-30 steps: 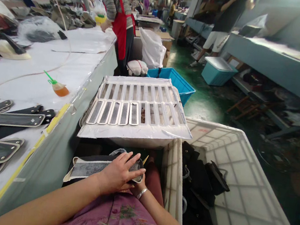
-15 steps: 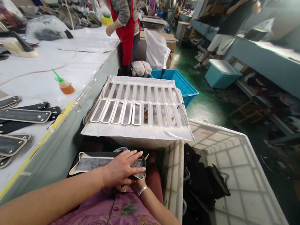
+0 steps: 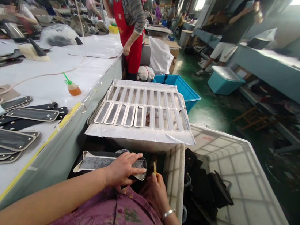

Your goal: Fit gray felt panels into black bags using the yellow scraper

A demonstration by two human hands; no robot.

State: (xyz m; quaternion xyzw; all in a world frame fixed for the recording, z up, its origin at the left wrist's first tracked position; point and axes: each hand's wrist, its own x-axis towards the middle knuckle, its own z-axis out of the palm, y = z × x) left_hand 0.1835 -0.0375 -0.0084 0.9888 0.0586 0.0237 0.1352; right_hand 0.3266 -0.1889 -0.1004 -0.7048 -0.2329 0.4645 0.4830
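My left hand [image 3: 122,169] lies across the right end of a long black piece [image 3: 97,154] in front of my body. Its fingers stretch over the top, and it holds the piece in place. A grey strip [image 3: 94,163] with a cream edge shows along the piece. To the right of it, my right hand [image 3: 157,190] is closed around thin yellow-tipped tweezers [image 3: 155,166] that point upward. The lower part of the tweezers is hidden in the fingers.
Ahead stands a white slotted board [image 3: 141,133] with several cream-edged grey strips [image 3: 120,115]. At right, a white crate [image 3: 249,199] contains black pieces [image 3: 219,190]. The left table holds stacked strips [image 3: 5,138] and a bottle [image 3: 73,88]. A person in a red apron [image 3: 135,47] stands beyond.
My right hand has moved right, out from beneath my left hand, with the tweezers now standing apart from the black piece. My left hand stays on the piece. The camera view has shifted slightly.
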